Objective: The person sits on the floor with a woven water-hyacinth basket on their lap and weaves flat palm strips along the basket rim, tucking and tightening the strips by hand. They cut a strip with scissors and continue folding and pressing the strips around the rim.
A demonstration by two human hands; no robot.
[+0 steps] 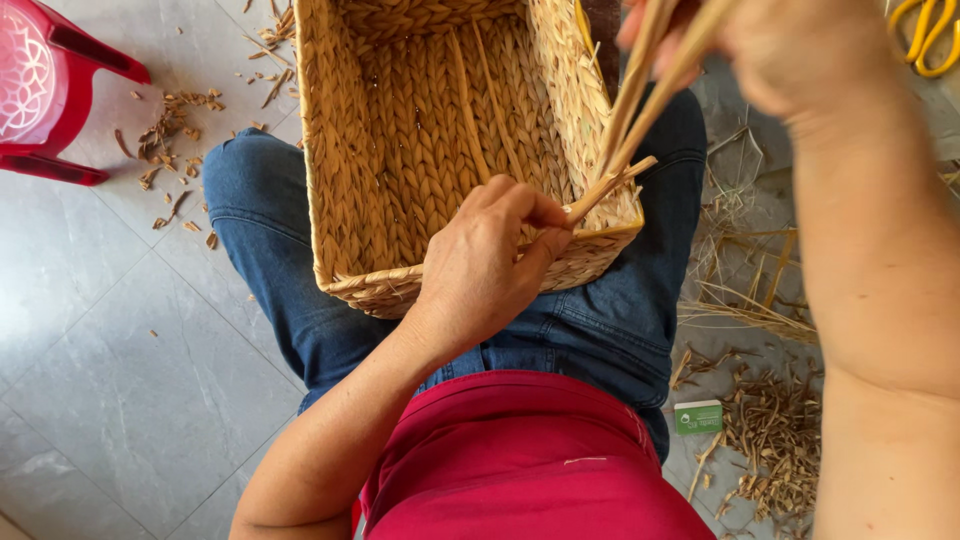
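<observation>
In the head view, the left hand [480, 265] is pinching the base of the straw strands [640, 95] against the near-right corner of the woven basket [400, 130] resting on the person's lap, fingers closed tight on them, while the right hand [790, 50], at the far right, is gripping the strands' upper ends and drawing them upward. To my eye the step is going best by keeping that pinch firm at the rim [600, 245] and the pull even, so the weave is lying snug while straw scraps [775, 440] and a small green box [698, 416] are sitting on the floor [130, 370] at the near right
</observation>
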